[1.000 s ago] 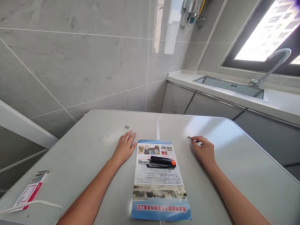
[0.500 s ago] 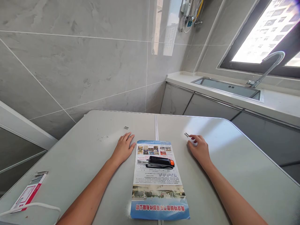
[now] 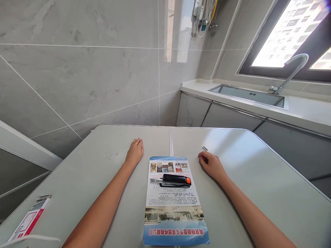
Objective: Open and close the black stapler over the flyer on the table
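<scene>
My left hand [image 3: 134, 151] rests on the far left part of the table, fingers close together and bent down at the tips. It covers the spot where a short staple strip lay; whether the fingers grip that strip is hidden. My right hand [image 3: 210, 164] lies on the table with fingers curled towards the thumb, nothing visible in them. Just beyond its knuckles lies another short metal staple strip [image 3: 204, 148]. Between my arms a black stapler [image 3: 176, 180] with an orange end and its metal part pointing left lies on a printed leaflet [image 3: 176, 218].
The table [image 3: 88, 179] has a seam down its middle and tiny loose bits on the left. A red-and-white packet [image 3: 29, 220] and a white cable [image 3: 33, 237] are at the near left. Beyond the right edge stands a counter with a sink [image 3: 249, 95] and tap [image 3: 292, 74].
My left hand has shifted forward over the staple strip there, its fingers drawn together. My right hand has drawn back and left, its fingers curling in, away from the other strip. The view has tilted slightly.
</scene>
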`<act>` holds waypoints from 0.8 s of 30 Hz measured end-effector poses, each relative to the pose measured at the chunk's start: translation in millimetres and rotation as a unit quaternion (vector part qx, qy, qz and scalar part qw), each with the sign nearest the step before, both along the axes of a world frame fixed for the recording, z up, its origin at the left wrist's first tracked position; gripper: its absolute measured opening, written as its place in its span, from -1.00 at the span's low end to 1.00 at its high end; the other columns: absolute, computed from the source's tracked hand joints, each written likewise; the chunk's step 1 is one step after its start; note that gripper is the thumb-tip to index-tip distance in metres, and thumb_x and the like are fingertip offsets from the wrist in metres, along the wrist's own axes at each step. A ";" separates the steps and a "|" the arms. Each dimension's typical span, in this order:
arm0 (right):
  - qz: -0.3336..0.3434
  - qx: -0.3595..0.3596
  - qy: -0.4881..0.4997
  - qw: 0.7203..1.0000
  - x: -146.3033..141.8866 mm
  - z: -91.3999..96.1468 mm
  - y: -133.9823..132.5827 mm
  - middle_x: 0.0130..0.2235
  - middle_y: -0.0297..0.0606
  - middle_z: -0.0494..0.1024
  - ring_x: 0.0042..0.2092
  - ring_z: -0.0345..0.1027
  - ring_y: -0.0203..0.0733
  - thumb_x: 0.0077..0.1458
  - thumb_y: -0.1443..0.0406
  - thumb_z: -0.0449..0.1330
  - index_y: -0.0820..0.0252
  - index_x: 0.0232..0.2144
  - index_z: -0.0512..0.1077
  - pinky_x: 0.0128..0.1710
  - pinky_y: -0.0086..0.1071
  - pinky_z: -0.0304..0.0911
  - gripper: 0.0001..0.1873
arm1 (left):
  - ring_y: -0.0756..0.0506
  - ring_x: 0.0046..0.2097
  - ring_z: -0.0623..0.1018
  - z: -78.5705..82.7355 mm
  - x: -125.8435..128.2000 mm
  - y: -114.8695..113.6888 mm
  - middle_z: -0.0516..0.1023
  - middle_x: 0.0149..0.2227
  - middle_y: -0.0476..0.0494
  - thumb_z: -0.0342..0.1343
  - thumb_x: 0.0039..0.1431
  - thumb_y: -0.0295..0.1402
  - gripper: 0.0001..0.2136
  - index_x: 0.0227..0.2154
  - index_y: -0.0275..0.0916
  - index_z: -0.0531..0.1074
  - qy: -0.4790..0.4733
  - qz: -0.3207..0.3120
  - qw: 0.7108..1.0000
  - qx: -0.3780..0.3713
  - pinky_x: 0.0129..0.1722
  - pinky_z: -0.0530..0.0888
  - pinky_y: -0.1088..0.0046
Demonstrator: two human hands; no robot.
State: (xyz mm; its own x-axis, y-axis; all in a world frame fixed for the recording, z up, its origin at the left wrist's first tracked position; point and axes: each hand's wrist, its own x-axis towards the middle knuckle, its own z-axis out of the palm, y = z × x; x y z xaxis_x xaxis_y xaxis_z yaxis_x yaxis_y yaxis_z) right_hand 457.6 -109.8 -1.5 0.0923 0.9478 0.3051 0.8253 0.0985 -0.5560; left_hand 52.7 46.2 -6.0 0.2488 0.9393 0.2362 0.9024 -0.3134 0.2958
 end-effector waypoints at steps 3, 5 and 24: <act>0.002 -0.008 -0.001 1.000 -1.3 2.1 -0.6 -0.41 -0.32 0.52 -0.39 0.39 -0.17 0.20 0.27 0.08 0.12 -0.31 0.48 -0.35 -0.31 0.28 -0.83 | -0.25 0.29 0.43 -0.2 0.8 -11.6 0.51 0.22 -0.32 -0.17 0.40 -0.51 -0.58 0.13 -0.27 0.51 0.005 0.005 1.000 0.027 0.22 0.45 0.17; 0.001 -0.010 -0.006 1.000 -2.6 3.3 -0.9 -0.40 -0.31 0.52 -0.37 0.39 -0.17 0.21 0.27 0.08 0.12 -0.30 0.48 -0.33 -0.32 0.27 -0.83 | -0.26 0.14 0.51 4.3 2.6 -25.8 0.58 0.06 -0.30 -0.18 0.38 -0.56 -0.60 -0.02 -0.24 0.56 0.023 0.013 0.999 0.031 0.06 0.52 0.20; 0.218 0.056 0.152 0.962 -71.0 24.5 -32.8 -0.26 -0.22 0.55 -0.23 0.40 -0.13 0.40 0.06 0.08 0.14 -0.08 0.44 -0.18 -0.25 0.33 -0.69 | -0.07 -0.36 0.45 36.4 36.1 -112.5 0.42 -0.36 -0.05 -0.15 0.52 -0.24 -0.68 -0.34 -0.17 0.40 -0.184 -0.086 0.979 -0.015 -0.34 0.36 0.40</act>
State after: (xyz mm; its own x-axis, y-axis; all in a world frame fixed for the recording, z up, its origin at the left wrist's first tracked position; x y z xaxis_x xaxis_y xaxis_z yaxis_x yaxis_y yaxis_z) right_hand 386.6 -142.6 22.9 -0.2065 0.8790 0.4298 0.4928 0.4729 -0.7304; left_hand 88.8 -66.3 30.4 0.3065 0.8991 0.3126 0.6684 -0.4371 0.6019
